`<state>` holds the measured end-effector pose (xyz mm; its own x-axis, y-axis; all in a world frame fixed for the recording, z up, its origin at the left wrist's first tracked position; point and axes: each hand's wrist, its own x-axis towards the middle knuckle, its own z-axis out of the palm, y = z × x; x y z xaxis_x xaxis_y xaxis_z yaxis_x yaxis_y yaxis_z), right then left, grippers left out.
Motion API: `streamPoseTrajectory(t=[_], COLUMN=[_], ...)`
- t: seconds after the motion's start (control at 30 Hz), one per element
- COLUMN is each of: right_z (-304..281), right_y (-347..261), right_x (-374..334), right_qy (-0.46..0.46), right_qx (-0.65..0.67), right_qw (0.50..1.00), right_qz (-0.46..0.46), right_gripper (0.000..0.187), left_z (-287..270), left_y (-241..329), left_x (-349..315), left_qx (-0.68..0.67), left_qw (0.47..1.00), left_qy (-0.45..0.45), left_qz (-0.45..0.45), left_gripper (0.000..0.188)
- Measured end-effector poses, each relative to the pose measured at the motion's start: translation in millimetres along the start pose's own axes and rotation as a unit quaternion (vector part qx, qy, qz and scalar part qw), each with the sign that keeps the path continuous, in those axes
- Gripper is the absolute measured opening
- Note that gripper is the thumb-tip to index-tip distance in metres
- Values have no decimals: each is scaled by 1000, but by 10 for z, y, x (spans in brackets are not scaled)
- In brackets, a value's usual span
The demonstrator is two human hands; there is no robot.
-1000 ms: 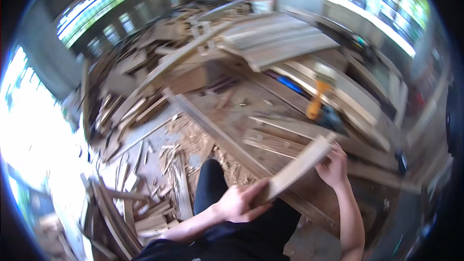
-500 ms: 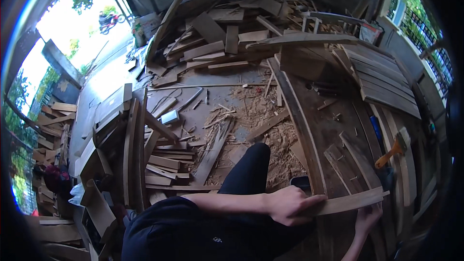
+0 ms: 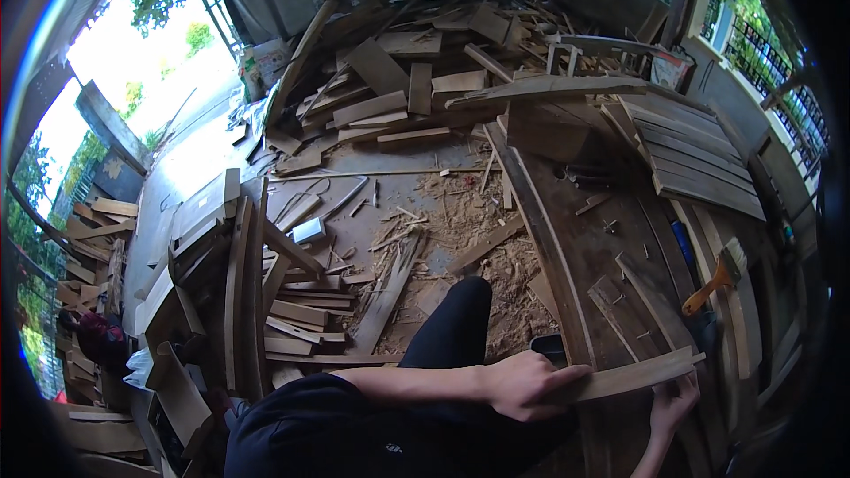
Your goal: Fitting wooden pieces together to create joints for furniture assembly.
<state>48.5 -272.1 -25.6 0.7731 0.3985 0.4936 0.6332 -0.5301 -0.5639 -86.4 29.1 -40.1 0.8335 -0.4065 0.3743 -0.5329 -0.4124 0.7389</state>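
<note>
A short wooden slat (image 3: 630, 377) spans between my two hands at the lower right, over the dark wooden bench (image 3: 580, 239). My left hand (image 3: 529, 385) is closed around its left end, thumb and forefinger lying along the wood. At the other end, my right hand (image 3: 675, 400) grips the slat from below, its fingers partly hidden by it. A narrow tongue projects from the slat's right end. Just beyond it on the bench lie two loose wooden pieces (image 3: 620, 312). Right of these rests a brush (image 3: 715, 279) with an orange handle.
Wood shavings (image 3: 496, 301) cover the floor left of the bench. Stacked slats (image 3: 305, 310) and upright boards (image 3: 239, 292) stand at the left. A large heap of boards (image 3: 381, 66) fills the back. A slatted panel (image 3: 695, 155) leans at the far right, near a blue tool (image 3: 683, 243).
The view has shifted slightly, and the red motorbike outside has gone from sight. Both hands keep their hold on the slat, which stays in nearly the same place.
</note>
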Motion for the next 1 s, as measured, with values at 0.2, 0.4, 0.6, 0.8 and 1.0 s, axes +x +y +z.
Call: streamPoseTrajectory(t=[0.2,0.4,0.6,0.8,1.0], right_z=[2,47,28,23,14], right_y=[-77,-17,-108,-175,-194], right_x=[24,37,100,-4,-20], right_qy=[-4,41,9,25,37], right_qx=[4,17,12,-19,-19], right_qw=[1000,999,999,997,999], right_qz=[9,25,34,69,30], right_gripper=[19,22,29,25,26], left_z=[-25,-5,-5,-28,-53], left_y=[1,-39,-12,45,30], left_x=[-1,81,78,47,29], left_qx=[-9,-9,15,6,-9], left_qw=[1000,1000,999,998,997], left_qy=[-5,-22,-23,-40,-59], left_qz=[-6,-14,-36,-38,-40], left_gripper=[76,77,77,76,79])
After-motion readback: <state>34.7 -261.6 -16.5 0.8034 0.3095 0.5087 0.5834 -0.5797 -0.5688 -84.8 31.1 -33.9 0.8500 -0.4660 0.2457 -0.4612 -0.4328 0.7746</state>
